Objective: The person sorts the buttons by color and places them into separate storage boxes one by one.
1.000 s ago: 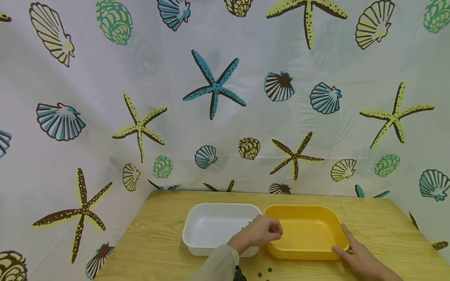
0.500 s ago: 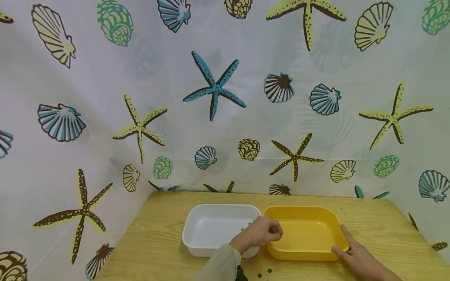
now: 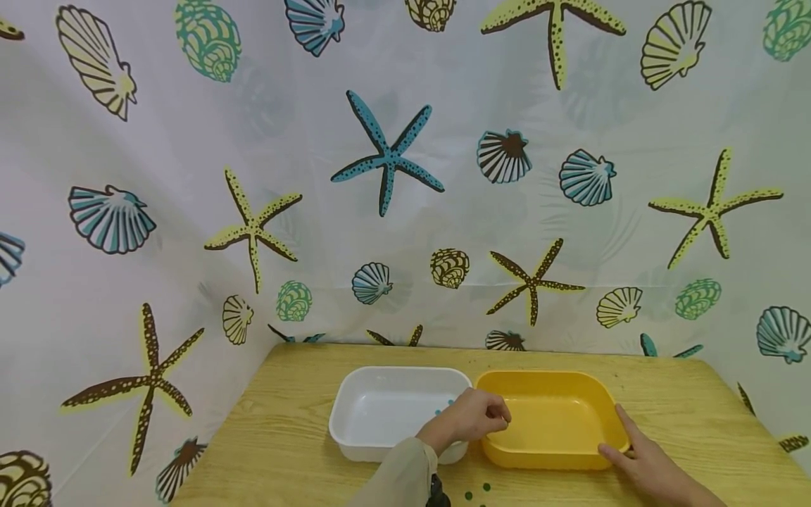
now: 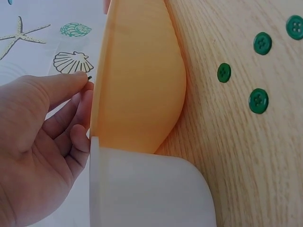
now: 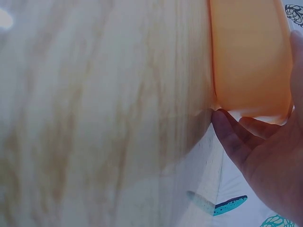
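Note:
My left hand (image 3: 475, 414) is held above the near side of the yellow tub (image 3: 551, 458), close to where it meets the white tub (image 3: 370, 454). Thumb and index fingertip pinch a small button (image 4: 89, 77), of which only a thin dark edge shows in the left wrist view; the other fingers curl loosely. At the tub's right end my right hand (image 3: 646, 461) holds the near corner, with the thumb at the front rim and the fingers along the end wall (image 5: 253, 125). Inside the white tub, small teal discs (image 3: 450, 402) show beside the left wrist.
Several green buttons (image 4: 258, 100) lie on the wooden table (image 3: 272, 422) in front of the tubs. The two tubs stand side by side. Behind and at both sides hangs a white curtain (image 3: 405, 232) printed with shells and starfish.
Both hands stay in almost the same place throughout. The dark button at the left fingertips, visible earlier in the head view, now hardly shows there.

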`<state>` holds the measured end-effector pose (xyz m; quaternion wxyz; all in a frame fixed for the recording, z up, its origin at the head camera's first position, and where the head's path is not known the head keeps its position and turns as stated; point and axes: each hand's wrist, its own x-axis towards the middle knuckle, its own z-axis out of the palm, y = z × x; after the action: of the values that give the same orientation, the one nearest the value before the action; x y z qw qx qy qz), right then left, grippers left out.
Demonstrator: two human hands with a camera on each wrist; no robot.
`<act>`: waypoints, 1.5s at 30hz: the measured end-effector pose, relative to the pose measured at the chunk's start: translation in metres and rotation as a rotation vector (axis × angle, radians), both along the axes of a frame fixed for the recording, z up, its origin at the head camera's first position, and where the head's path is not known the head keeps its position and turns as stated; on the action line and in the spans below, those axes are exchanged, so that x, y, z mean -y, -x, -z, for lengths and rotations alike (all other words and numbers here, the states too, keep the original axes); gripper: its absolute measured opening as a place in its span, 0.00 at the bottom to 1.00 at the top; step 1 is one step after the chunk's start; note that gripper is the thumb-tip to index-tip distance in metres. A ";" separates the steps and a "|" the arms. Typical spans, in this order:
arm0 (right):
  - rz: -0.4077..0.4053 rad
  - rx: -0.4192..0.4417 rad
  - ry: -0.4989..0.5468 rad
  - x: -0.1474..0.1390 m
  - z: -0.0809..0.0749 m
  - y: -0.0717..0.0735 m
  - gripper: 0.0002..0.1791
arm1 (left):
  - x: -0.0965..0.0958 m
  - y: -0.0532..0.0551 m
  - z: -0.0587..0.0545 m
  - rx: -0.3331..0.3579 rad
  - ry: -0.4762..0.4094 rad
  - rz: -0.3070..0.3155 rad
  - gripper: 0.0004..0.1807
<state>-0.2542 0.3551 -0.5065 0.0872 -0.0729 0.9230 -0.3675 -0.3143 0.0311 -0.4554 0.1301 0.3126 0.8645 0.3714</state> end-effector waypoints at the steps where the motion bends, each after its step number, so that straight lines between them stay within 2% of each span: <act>1: -0.002 0.002 0.002 0.000 0.000 0.000 0.49 | 0.000 0.000 0.000 -0.001 -0.003 0.003 0.05; 16: -0.009 0.011 0.004 0.002 -0.005 -0.001 0.49 | -0.003 0.005 0.002 -0.006 0.039 -0.021 0.05; 24: 0.003 0.019 0.012 0.002 -0.006 0.000 0.50 | -0.005 0.007 0.001 -0.075 0.062 -0.043 0.04; 34: 0.007 0.018 0.017 0.002 -0.004 -0.001 0.49 | -0.007 0.013 0.000 -0.115 0.079 -0.074 0.05; 45: 0.010 0.015 0.007 0.000 -0.002 0.000 0.49 | -0.008 0.019 0.004 -0.090 0.082 -0.099 0.05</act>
<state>-0.2544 0.3549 -0.5040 0.0919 -0.0657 0.9215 -0.3716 -0.3329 0.0388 -0.4599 0.0854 0.2800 0.8985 0.3271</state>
